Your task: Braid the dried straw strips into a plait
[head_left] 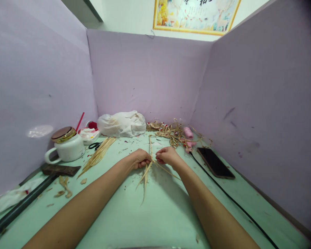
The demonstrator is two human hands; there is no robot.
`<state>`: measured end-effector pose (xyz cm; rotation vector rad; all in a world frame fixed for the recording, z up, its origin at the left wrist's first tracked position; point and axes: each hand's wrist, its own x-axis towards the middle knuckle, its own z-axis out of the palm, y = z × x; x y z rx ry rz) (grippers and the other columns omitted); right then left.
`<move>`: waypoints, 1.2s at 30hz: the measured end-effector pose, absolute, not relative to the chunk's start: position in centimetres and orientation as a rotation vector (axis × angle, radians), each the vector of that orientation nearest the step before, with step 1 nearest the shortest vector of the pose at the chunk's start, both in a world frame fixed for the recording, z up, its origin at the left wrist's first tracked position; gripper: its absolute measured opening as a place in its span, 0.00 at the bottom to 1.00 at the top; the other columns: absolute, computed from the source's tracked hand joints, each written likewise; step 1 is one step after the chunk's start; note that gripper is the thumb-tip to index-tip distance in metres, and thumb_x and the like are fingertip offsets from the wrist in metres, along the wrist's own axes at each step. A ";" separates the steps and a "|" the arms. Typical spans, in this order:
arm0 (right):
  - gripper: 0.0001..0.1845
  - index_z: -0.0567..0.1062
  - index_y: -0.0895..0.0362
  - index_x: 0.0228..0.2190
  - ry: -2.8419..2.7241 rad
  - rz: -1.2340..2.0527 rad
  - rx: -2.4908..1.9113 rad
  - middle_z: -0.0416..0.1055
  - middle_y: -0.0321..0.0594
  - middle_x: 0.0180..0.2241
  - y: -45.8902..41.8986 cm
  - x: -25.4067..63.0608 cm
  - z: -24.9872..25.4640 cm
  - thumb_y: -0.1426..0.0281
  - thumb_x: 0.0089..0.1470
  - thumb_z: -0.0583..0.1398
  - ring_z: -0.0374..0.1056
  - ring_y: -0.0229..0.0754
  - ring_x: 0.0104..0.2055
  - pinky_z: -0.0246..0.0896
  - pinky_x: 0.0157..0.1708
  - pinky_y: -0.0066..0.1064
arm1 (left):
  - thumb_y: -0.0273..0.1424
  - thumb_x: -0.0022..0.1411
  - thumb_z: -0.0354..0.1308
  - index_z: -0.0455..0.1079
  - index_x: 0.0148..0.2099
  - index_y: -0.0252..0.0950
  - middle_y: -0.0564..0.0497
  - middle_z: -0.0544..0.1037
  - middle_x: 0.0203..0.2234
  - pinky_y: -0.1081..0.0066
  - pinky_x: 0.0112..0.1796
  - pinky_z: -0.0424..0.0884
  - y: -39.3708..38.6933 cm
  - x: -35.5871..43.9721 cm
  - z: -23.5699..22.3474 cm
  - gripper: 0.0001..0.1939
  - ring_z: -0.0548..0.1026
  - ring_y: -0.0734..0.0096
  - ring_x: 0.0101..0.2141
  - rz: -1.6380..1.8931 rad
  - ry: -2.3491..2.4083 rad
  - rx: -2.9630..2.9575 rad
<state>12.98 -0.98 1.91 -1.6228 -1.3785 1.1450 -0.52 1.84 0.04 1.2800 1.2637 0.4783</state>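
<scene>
In the middle of the green tabletop, my left hand (142, 158) pinches a braid of pale straw (150, 143) where its loose strands (145, 174) fan out toward me. The braided part runs away from me along the table. My right hand (167, 155) is just to the right, fingers closed in a pinch. A straw strand (168, 170) leads from the braid beneath it to the right; the fingertips are too small to show clearly what they grip, but a strand passes at them.
Left are a hammer (60, 170), a white lidded mug (69, 148), scissors (95, 146) and a straw bundle (100, 155). A white plastic bag (121, 124), braided straw pieces (171, 133) and a pink thread spool (188, 132) lie behind. A phone (215, 162) and black cord (230, 197) lie right. Purple partitions (150, 76) enclose the table.
</scene>
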 end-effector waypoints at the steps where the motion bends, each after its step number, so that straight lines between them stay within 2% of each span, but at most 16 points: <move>1: 0.05 0.67 0.61 0.17 -1.361 1.209 -1.595 0.64 0.36 0.14 -1.0 12.8 1.7 0.79 0.40 0.55 0.60 0.32 0.16 0.56 0.17 0.23 | 0.26 0.38 0.54 0.57 0.16 0.31 0.58 0.58 0.09 0.80 0.12 0.41 1.9 -0.6 0.0 0.08 0.51 0.87 0.09 0.479 1.253 1.286; 4: 0.07 0.67 0.61 0.16 -1.422 1.334 -1.535 0.61 0.34 0.11 -1.1 12.3 1.0 0.79 0.40 0.54 0.54 0.30 0.13 0.49 0.13 0.22 | 0.27 0.38 0.54 0.59 0.17 0.31 0.58 0.59 0.09 0.80 0.12 0.42 1.9 -0.7 0.0 0.06 0.51 0.87 0.10 0.476 1.231 1.322; 7: 0.07 0.66 0.61 0.14 -1.471 1.233 -1.587 0.57 0.32 0.09 -0.9 12.4 0.4 0.76 0.38 0.56 0.46 0.27 0.10 0.38 0.10 0.22 | 0.27 0.38 0.55 0.63 0.19 0.30 0.57 0.59 0.09 0.80 0.12 0.44 1.6 -0.7 0.2 0.05 0.52 0.86 0.10 0.452 1.247 1.373; 9: 0.07 0.64 0.61 0.13 -1.482 1.196 -1.603 0.56 0.31 0.09 -0.7 12.6 0.1 0.75 0.37 0.57 0.44 0.26 0.10 0.36 0.10 0.22 | 0.29 0.39 0.56 0.64 0.20 0.30 0.57 0.60 0.09 0.79 0.13 0.45 1.3 -0.7 0.6 0.06 0.53 0.85 0.10 0.420 1.306 1.434; 15: 0.08 0.62 0.59 0.12 -1.450 1.330 -1.612 0.50 0.28 0.07 -0.5 12.7 -0.2 0.74 0.36 0.57 0.41 0.26 0.09 0.32 0.09 0.23 | 0.30 0.39 0.57 0.65 0.17 0.31 0.57 0.57 0.05 0.77 0.14 0.48 0.4 -0.9 2.6 0.07 0.52 0.82 0.10 0.248 1.540 1.598; 19: 0.06 0.62 0.60 0.12 -1.394 1.342 -1.591 0.50 0.28 0.06 -0.5 12.4 -0.4 0.78 0.33 0.55 0.41 0.26 0.09 0.32 0.10 0.22 | 0.28 0.38 0.55 0.65 0.16 0.32 0.54 0.60 0.07 0.76 0.15 0.51 -0.6 -0.3 3.1 0.05 0.56 0.79 0.11 0.272 1.577 1.765; 23: 0.07 0.60 0.59 0.11 -1.335 1.369 -1.591 0.48 0.28 0.06 -0.3 12.4 -0.5 0.81 0.30 0.53 0.41 0.27 0.09 0.31 0.10 0.23 | 0.25 0.37 0.53 0.68 0.20 0.33 0.50 0.65 0.11 0.76 0.20 0.56 -2.4 1.1 2.5 0.03 0.66 0.71 0.19 0.383 1.707 1.957; 27: 0.08 0.59 0.59 0.12 -1.311 1.369 -1.596 0.50 0.29 0.06 -0.3 12.3 -0.7 0.82 0.30 0.52 0.43 0.27 0.09 0.32 0.10 0.23 | 0.24 0.36 0.54 0.70 0.25 0.34 0.47 0.70 0.18 0.75 0.24 0.58 -3.4 1.9 1.4 0.09 0.70 0.65 0.27 0.498 1.744 2.120; 30: 0.08 0.59 0.59 0.12 -1.321 1.392 -1.549 0.50 0.29 0.07 -0.4 12.3 -0.8 0.82 0.31 0.51 0.43 0.27 0.09 0.32 0.11 0.23 | 0.25 0.38 0.54 0.69 0.24 0.34 0.48 0.70 0.18 0.75 0.23 0.58 -3.4 1.9 1.4 0.07 0.70 0.66 0.25 0.484 1.689 2.176; 33: 0.07 0.60 0.59 0.13 -1.339 1.434 -1.483 0.50 0.28 0.07 -0.4 12.4 -0.8 0.81 0.33 0.52 0.42 0.26 0.09 0.32 0.11 0.22 | 0.28 0.40 0.53 0.68 0.21 0.33 0.50 0.68 0.14 0.76 0.19 0.57 -2.5 1.1 2.4 0.04 0.67 0.71 0.19 0.405 1.588 2.071; 36: 0.06 0.62 0.60 0.14 -1.351 1.509 -1.414 0.49 0.27 0.07 -0.4 12.8 -0.7 0.77 0.37 0.54 0.42 0.26 0.09 0.33 0.11 0.22 | 0.31 0.45 0.52 0.67 0.21 0.31 0.51 0.67 0.11 0.77 0.17 0.56 -0.9 0.0 3.2 0.08 0.64 0.76 0.14 0.545 1.587 1.828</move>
